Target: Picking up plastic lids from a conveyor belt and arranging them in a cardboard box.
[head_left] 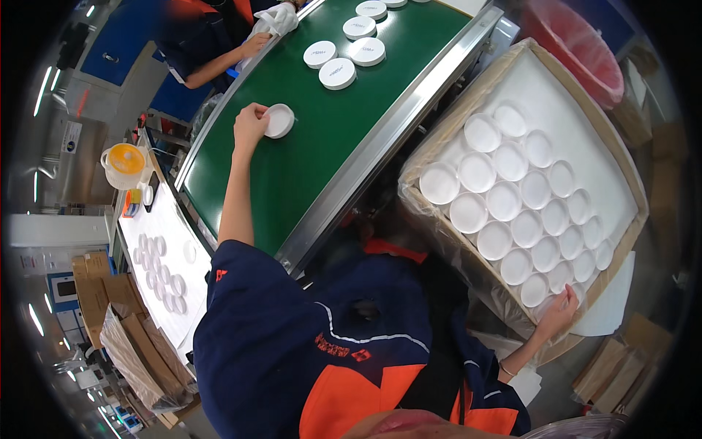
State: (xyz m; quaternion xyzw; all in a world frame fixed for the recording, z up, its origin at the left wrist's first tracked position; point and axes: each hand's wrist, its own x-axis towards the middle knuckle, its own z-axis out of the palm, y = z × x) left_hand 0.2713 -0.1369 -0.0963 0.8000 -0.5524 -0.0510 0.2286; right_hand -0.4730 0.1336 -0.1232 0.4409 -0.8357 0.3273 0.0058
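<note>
At the left side of a green conveyor belt [311, 157], my left hand [251, 128] pinches the rim of a shallow white round lid [279, 121], its hollow side facing up. My right hand [559, 310] reaches into the near corner of a cardboard box [431, 212]. Its fingers are closed at the edge of a white round lid [578, 293], which they partly cover. Rows of similar white lids [504, 200] lie hollow side up on white sheeting in that box.
Several white discs with dark markings [337, 74] sit farther up the belt. Across it, a co-worker's hand [256, 45] is near a plastic bag [278, 20]. More white lids [157, 263] lie on a white table at left. A pink lined bin [578, 47] stands behind the box.
</note>
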